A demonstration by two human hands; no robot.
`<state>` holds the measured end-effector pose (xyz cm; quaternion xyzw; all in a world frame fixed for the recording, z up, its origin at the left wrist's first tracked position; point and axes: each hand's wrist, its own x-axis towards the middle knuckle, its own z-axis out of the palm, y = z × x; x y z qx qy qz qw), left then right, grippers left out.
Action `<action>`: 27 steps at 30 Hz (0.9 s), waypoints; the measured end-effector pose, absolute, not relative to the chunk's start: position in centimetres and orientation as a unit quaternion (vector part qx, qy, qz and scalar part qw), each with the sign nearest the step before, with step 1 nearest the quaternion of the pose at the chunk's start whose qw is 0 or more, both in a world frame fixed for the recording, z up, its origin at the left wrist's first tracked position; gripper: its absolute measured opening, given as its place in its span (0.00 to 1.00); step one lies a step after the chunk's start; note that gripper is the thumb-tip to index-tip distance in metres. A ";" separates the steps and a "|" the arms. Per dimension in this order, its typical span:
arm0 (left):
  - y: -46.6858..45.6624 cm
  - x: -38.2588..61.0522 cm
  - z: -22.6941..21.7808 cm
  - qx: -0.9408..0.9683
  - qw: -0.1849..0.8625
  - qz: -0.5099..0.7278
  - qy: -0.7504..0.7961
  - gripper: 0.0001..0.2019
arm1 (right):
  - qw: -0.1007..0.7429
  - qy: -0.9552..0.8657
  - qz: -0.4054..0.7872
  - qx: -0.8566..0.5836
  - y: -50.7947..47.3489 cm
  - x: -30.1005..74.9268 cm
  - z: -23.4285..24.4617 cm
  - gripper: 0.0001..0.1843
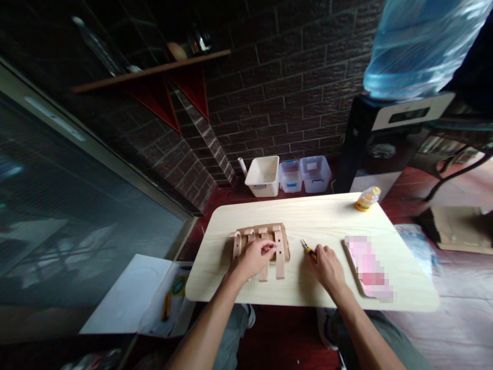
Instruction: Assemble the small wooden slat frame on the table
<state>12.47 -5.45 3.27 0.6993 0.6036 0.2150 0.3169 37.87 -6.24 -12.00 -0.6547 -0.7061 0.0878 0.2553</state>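
Observation:
A small wooden rack point(279, 241) of several pale slats lies on the light wooden table point(319, 218), near its middle. My left hand point(254, 257) rests on top of the rack with its fingers curled and pinched at one slat. My right hand point(325, 264) lies on the table just right of the rack, closed round a small screwdriver point(307, 247) with a yellow and black handle whose tip points toward the rack.
A pink blurred sheet on a board point(367, 267) lies at the table's right. A small yellow-capped jar point(367, 198) stands at the far right corner. Three plastic bins point(288, 176) sit on the floor by the brick wall, a water dispenser point(385, 139) stands right, an open box point(154, 298) left.

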 end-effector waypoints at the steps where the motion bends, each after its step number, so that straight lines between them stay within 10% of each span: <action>1: -5.4 12.2 3.3 0.701 0.315 0.220 0.601 0.11 | 0.263 -0.702 0.097 -0.655 -6.2 37.8 -12.0 0.12; 12: -5.7 11.0 3.1 0.688 0.311 0.256 0.604 0.10 | 0.447 -0.569 0.461 -0.514 -5.6 33.7 -6.6 0.18; 27: -5.9 13.1 2.5 0.766 0.257 0.169 0.564 0.13 | 0.436 -0.462 0.625 -0.453 -4.7 31.3 -6.9 0.26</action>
